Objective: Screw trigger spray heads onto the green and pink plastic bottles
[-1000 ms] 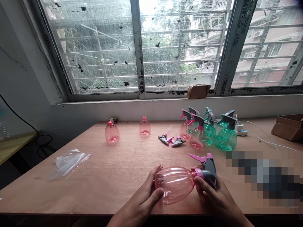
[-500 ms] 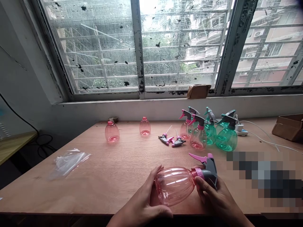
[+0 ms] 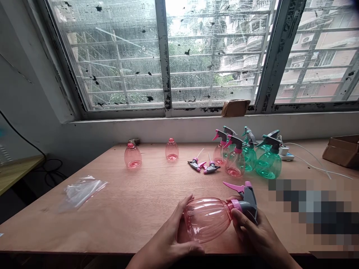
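We've got a pink spray btl point(image 3: 207, 220) at lower ctr, a bit R of mid-frame, over the near edge of the wooden table point(image 3: 134, 209); can't tell if it touches the wood. It's on its side: long axis runs approx horiz. across the frame, base to the L, neck to the R & slightly higher. Its grey spray head point(image 3: 248, 207) sits at the R end, pink nozzle pointing to the top of frame, pink trigger lever point(image 3: 234, 186) sticking out L above the neck. Our right hand point(image 3: 251, 224) grips the neck/collar, thumb on the near side, fingers behind. Our left hand point(image 3: 175, 231) curves round the base end, fingertips at its upper L edge, thumb stretched along the lower edge w/ a gap at the palm; how firmly it holds, we can't tell. Beyond, ctr-R of frame, 2 loose sprayer tops point(image 3: 212, 169) lie next to upright pink & green spray btls point(image 3: 267, 167). Ctr-L we see 2 topless pink btls point(image 3: 132, 158) standing well apart, & clear plastic bags point(image 3: 84, 191) nearer us.
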The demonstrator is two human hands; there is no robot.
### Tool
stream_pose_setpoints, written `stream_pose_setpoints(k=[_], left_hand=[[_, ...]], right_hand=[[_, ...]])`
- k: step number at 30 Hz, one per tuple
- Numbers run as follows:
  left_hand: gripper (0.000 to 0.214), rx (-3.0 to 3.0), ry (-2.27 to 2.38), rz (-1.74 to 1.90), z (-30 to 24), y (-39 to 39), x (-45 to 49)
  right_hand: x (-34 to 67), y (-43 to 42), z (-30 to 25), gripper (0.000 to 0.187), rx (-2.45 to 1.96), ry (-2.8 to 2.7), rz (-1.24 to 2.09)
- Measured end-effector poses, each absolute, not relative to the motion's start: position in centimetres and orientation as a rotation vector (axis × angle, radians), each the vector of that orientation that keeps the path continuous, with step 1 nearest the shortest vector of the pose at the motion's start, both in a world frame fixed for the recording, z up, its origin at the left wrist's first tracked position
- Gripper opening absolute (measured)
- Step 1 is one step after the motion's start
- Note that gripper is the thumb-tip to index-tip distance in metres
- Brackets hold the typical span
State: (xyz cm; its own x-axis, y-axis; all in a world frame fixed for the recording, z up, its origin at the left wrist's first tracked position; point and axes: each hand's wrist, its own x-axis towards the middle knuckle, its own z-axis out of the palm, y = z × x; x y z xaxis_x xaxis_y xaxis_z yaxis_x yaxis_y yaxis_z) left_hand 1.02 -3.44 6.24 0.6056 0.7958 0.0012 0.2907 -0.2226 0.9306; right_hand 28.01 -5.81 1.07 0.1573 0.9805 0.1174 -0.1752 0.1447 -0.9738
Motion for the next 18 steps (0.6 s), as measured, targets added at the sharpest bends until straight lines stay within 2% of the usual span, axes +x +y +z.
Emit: stream_pose_setpoints(k=[4, 9, 11, 15, 18], left_hand=[[0.103, 1.828, 0.881, 0.601, 6.02, -3.42, 0.72], [0.073, 1.813, 0.852, 0.634, 5.87, -3.34, 0.63], [0.077, 1.793, 0.862, 0.629, 6.04, -3.35, 0.77], [0.100, 1.766, 0.910, 0.594, 6.56, -3.50, 1.11], [0.109, 1.764, 0.918, 0.589, 6.70, -3.59, 1.18]], right_hand=[[28.06, -5.95, 1.12, 0.037, -1.042, -1.060, 1.060], [28.14, -5.80, 0.95, 0.035, -1.051, -1.070, 1.046], [28.14, -5.71, 0.88, 0.037, -1.052, -1.063, 1.043], [28.08, -5.65, 0.72, 0.039, -1.047, -1.044, 1.044], [28.08, -5.74, 0.70, 0.039, -1.050, -1.059, 1.043]])
